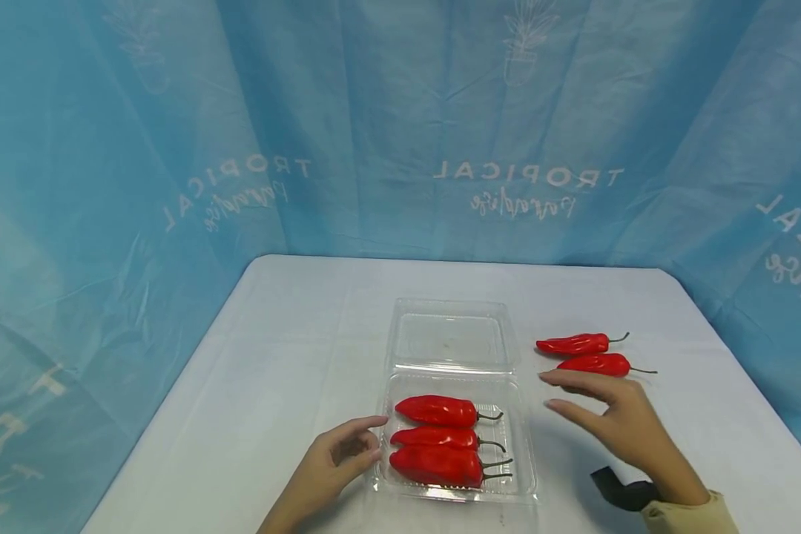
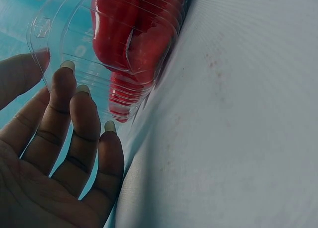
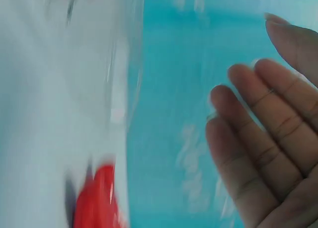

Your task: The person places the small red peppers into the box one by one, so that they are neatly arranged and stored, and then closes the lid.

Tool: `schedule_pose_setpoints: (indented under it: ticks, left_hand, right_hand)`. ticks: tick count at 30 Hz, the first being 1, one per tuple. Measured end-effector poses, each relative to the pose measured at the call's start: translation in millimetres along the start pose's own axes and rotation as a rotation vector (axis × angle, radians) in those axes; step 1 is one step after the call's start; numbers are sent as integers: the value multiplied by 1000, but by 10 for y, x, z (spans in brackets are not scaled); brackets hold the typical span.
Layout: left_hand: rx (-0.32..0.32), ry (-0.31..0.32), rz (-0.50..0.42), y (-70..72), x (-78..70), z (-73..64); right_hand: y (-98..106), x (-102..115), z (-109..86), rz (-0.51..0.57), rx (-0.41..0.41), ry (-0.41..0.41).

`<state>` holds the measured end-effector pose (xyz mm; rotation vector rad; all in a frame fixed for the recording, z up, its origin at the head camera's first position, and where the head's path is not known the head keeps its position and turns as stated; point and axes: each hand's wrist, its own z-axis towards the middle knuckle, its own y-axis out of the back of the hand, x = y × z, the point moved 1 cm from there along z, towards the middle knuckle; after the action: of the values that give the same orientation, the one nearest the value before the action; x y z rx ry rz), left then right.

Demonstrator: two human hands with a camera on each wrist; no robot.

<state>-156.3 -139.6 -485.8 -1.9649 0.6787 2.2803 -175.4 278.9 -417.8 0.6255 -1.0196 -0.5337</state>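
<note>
Several red peppers (image 1: 437, 447) lie side by side in the lower half of a clear hinged plastic container (image 1: 523, 445), stems toward the right. At the container's left edge is my left hand (image 1: 337, 460), thumb and index fingertips touching the rim, a gap between them. In the left wrist view its loosely bent fingers (image 2: 82, 114) rest along the ribbed side wall. My right hand (image 1: 614, 415) hovers over the table right of the container, thumb and fingers spread apart and nothing between them. Just beyond it lie two more red peppers (image 1: 574, 344), the nearer one partly covered by the hand.
The container's lid (image 1: 449, 335) lies folded back flat, away from me. Under everything is a white-covered table (image 1: 294, 356). A blue curtain (image 1: 400, 111) with white lettering hangs around the far and side edges. A black strap (image 1: 630, 495) is at my right wrist, beside a beige sleeve.
</note>
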Motion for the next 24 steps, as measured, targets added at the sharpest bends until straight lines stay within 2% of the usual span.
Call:
schedule_pose_setpoints:
  ticks: [6, 11, 15, 19, 24]
  left_hand:
    - [-2, 14, -5, 6, -14, 8]
    - [10, 37, -24, -6, -17, -4]
    - [8, 49, -17, -23, 9, -11]
    - [-1, 54, -13, -21, 39, -1]
    - [-2, 28, -5, -9, 50, 10]
  right_hand:
    - [366, -675, 32, -30, -64, -161]
    - [480, -1125, -37, -53, -68, -315]
    - [491, -1308, -63, -58, -82, -394]
    - [494, -1400, -61, -50, -99, -417]
    - [456, -1508, -69, -6, -56, -458]
